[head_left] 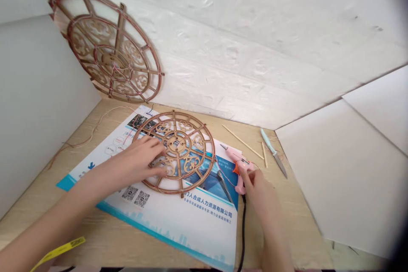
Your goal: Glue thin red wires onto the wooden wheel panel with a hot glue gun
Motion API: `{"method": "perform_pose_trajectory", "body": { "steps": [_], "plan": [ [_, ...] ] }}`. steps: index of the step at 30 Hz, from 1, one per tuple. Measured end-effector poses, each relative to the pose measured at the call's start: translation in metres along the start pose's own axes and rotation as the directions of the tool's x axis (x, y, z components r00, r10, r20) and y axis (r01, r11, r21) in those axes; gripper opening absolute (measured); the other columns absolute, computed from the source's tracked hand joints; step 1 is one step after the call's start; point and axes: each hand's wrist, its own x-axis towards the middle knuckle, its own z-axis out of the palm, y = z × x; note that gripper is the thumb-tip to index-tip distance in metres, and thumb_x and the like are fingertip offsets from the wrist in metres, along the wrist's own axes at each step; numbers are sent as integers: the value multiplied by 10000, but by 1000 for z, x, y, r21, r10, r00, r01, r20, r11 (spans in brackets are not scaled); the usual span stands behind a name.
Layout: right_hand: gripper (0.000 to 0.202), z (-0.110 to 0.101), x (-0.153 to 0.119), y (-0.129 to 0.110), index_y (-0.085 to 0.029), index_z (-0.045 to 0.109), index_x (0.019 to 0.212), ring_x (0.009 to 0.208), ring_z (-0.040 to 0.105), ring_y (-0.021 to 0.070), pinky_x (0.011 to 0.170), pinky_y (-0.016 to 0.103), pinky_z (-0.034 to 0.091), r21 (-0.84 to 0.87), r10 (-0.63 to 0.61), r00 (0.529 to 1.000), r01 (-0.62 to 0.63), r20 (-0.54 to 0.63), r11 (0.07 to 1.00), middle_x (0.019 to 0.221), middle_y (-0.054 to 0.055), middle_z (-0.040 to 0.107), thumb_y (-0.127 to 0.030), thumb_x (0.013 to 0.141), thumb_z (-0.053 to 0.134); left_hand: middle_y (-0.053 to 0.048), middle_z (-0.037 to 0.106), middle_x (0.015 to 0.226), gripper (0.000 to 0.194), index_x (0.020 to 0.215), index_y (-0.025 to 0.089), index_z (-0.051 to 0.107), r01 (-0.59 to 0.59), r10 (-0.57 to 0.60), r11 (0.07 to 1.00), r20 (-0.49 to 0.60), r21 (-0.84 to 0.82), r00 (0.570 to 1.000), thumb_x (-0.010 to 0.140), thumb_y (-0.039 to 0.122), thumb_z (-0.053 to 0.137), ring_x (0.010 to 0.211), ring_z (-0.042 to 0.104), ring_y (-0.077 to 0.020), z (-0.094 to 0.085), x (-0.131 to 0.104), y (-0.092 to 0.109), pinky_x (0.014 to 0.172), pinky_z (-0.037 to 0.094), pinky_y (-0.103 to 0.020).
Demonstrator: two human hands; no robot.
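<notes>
My left hand (148, 157) rests over the left part of a round wooden lattice panel (191, 115), thumb and fingers curled onto its scrollwork. The fingertips are partly hidden. Thin wire runs along the panel's rings, and the panel lies flat on a printed poster (204, 231). In my right hand (256, 187), a pink glue gun (240, 162) with an orange trigger is gripped near the back of its handle. Its nozzle points up and left, just right of the panel. A black cord (243, 229) trails from the handle towards the front edge.
A second, larger lattice panel (121, 29) leans on the white back wall (223, 42). Thin wooden sticks (244, 141) and a knife with a pale blue handle (269, 141) lie at the right. Loose wire (92, 129) lies at the left. White boards (344, 170) stand at the sides.
</notes>
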Motion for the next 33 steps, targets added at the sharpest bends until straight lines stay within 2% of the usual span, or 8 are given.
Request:
{"method": "perform_pose_trajectory", "body": {
  "steps": [3,6,11,16,21,25,29,33],
  "plan": [
    [442,8,13,5,-173,648,854,692,645,179,669,317,477,142,37,999,-42,38,989,756,12,681,-568,1027,550,-66,665,1218,427,1096,258,690,-78,78,997,-38,-12,996,770,451,885,1220,557,-319,18,-15,-1,1003,475,-443],
    [423,9,18,10,-173,661,811,666,613,169,673,312,459,269,44,998,-54,43,962,724,-5,661,-556,986,617,-73,649,1269,384,1154,259,666,-145,144,989,-84,2,986,847,418,834,1267,524,-312,29,-24,3,1040,446,-457],
    [605,8,12,16,-184,656,682,597,530,199,578,326,371,520,90,995,-56,-40,852,613,20,601,-783,763,680,-79,647,1330,523,1224,247,609,-229,238,971,-140,74,961,815,443,871,1305,506,-324,40,-34,19,1028,423,-453],
    [609,5,3,17,-195,683,749,648,575,188,575,297,476,827,146,989,-67,-19,558,710,41,653,-774,607,810,-130,654,1356,742,1286,163,566,-270,306,945,-207,184,929,762,589,874,1285,542,-349,51,-36,29,1055,382,-489],
    [614,-9,-9,14,-189,720,888,628,546,93,564,175,527,973,124,987,-124,101,192,737,-13,584,-659,557,936,-103,719,1246,498,1205,163,602,-317,390,907,-271,277,880,905,528,760,1205,604,-303,56,-29,25,1009,383,-452],
    [619,-22,-16,4,-194,705,894,552,466,48,412,85,410,987,46,987,-156,155,24,715,-49,498,-532,476,1012,-54,760,1140,322,1081,186,637,-377,492,853,-318,361,810,956,476,701,1093,658,-270,57,-26,22,940,409,-450],
    [524,-28,-14,-12,-233,705,929,476,453,49,316,65,286,984,-57,983,-176,176,3,697,-29,554,-433,544,1000,-51,776,1033,241,1102,170,658,-411,584,791,-361,454,727,1015,390,611,981,697,-247,55,-25,21,882,444,-441],
    [448,-33,-7,-25,-221,736,1028,469,575,126,288,128,309,973,-179,958,-214,226,80,803,85,703,-413,676,938,-100,780,1047,236,1108,127,677,-381,615,761,-399,525,680,1022,335,607,1013,722,-276,45,-24,20,888,482,-439]
  ]
}}
